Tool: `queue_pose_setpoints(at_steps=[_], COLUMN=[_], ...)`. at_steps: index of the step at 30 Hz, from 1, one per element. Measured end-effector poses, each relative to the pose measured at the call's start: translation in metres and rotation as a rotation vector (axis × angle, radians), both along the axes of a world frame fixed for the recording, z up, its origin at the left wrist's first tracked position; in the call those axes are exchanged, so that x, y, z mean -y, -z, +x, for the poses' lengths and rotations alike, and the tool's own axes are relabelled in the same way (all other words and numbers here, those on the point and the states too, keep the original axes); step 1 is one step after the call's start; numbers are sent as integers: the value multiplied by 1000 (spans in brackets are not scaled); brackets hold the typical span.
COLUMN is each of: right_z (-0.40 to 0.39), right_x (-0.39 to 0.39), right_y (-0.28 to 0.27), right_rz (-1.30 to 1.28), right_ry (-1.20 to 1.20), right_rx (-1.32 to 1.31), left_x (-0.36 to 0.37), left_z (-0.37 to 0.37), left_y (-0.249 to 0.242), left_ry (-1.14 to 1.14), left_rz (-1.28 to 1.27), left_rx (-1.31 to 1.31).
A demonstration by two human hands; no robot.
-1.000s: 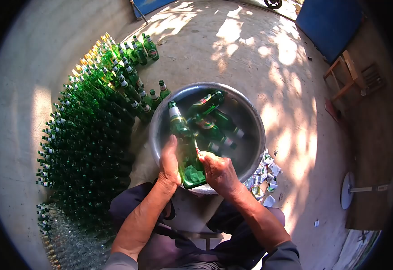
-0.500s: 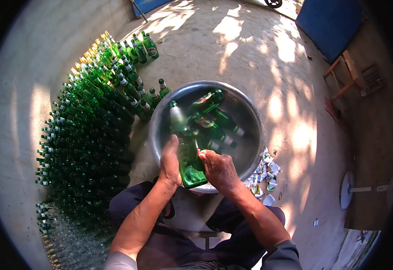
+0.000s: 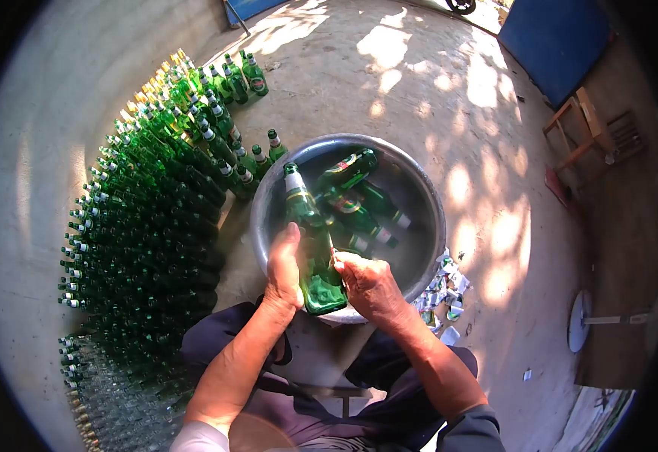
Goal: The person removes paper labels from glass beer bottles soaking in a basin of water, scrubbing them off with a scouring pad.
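My left hand [image 3: 284, 265] is closed around the lower body of a green glass beer bottle [image 3: 323, 292]. The bottle slants over the near side of a round metal basin [image 3: 439, 226], base toward me and neck pointing away. My right hand [image 3: 371, 285] is a fist beside the bottle's right side. From it shows a thin, blade-like tool [image 3: 333, 251] with a bit of red, lying against the glass; most of it is hidden by the fingers. Several more green bottles [image 3: 350, 167] lie in the basin's cloudy water.
A large mass of standing green bottles [image 3: 144, 218] fills the left side, with clear ones [image 3: 122, 392] nearer me. Scraps of wet labels [image 3: 449, 290] lie on the floor right of the basin. A wooden stool [image 3: 589, 124] and a blue door panel [image 3: 551, 49] stand at the right.
The held bottle's neck and shoulder look sharper, and the bottle has turned slightly in my left hand. Both hands stay in nearly the same place.
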State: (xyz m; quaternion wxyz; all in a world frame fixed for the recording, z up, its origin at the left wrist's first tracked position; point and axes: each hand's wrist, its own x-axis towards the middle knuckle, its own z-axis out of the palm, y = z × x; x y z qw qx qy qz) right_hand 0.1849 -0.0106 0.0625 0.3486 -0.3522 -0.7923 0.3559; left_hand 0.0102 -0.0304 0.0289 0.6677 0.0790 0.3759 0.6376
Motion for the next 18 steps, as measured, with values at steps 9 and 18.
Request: queue_pose_setpoints(at_steps=[9, 18], right_z=[-1, 2], right_x=[-1, -4], right_y=[21, 9], right_rz=[30, -142], right_ry=[102, 124], right_rx=[-77, -12], left_x=[2, 4], left_z=[14, 17], left_y=[-6, -13], left_ry=[-26, -23], left_rz=[47, 41], left_rx=[-199, -279])
